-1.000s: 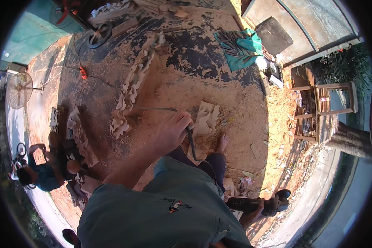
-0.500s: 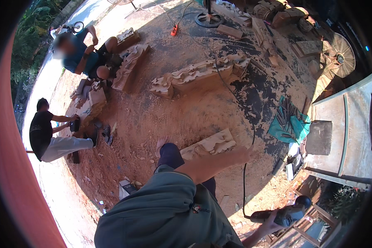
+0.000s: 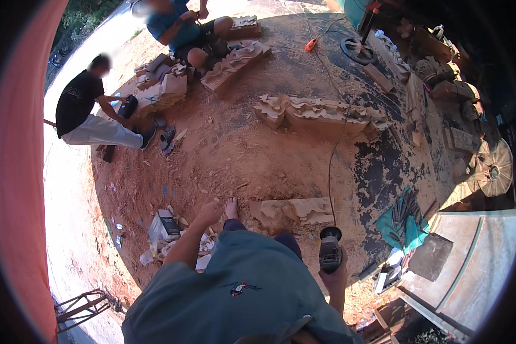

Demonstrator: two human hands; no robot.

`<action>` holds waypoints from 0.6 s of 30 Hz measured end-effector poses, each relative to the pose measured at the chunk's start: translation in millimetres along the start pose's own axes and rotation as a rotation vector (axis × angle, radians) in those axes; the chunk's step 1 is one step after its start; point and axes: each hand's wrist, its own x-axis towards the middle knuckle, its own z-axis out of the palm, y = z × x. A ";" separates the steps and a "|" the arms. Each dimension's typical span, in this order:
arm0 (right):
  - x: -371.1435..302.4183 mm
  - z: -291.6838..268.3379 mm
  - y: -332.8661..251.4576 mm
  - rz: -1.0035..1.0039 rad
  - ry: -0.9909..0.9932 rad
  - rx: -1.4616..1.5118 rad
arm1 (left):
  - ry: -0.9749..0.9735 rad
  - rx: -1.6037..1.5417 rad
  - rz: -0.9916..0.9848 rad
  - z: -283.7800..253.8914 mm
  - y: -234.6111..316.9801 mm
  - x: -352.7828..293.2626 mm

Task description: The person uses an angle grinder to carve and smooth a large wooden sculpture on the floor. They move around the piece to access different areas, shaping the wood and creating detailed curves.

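The view has swung since a moment ago. Right hand (image 3: 333, 275) now grips an angle grinder (image 3: 330, 249) just right of the carved wood panel (image 3: 292, 212); left hand (image 3: 208, 213), empty and loosely open, hangs left of it.

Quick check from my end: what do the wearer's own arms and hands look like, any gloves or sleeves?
Both hands are bare, no gloves. The left hand and right hand come off uncovered forearms; no watch, band or ring is visible. The sleeves end near the shoulders, part of a grey-green short-sleeved shirt with a small red, white and dark emblem on the front. Finer detail is too small to tell.
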 end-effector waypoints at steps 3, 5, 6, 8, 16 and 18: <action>16.7 29.2 -28.1 -0.091 -0.150 -0.069 | 0.037 -0.167 -0.181 -2.4 -53.2 -36.9; 23.7 41.4 -57.9 -0.101 -0.202 -0.125 | 0.007 -0.291 -0.302 9.3 -86.4 -66.9; 26.7 47.8 -71.7 -0.106 -0.235 -0.153 | -0.025 -0.244 -0.331 18.0 -110.0 -84.4; 32.7 58.3 -82.3 -0.186 -0.223 -0.202 | -0.102 -0.219 -0.401 35.5 -147.9 -112.3; 33.0 79.9 -101.9 -0.143 -0.210 -0.047 | -0.262 -0.261 -0.587 44.4 -220.8 -160.5; 29.5 84.9 -98.1 -0.106 -0.256 0.114 | -0.104 -0.202 -0.460 35.1 -232.4 -152.9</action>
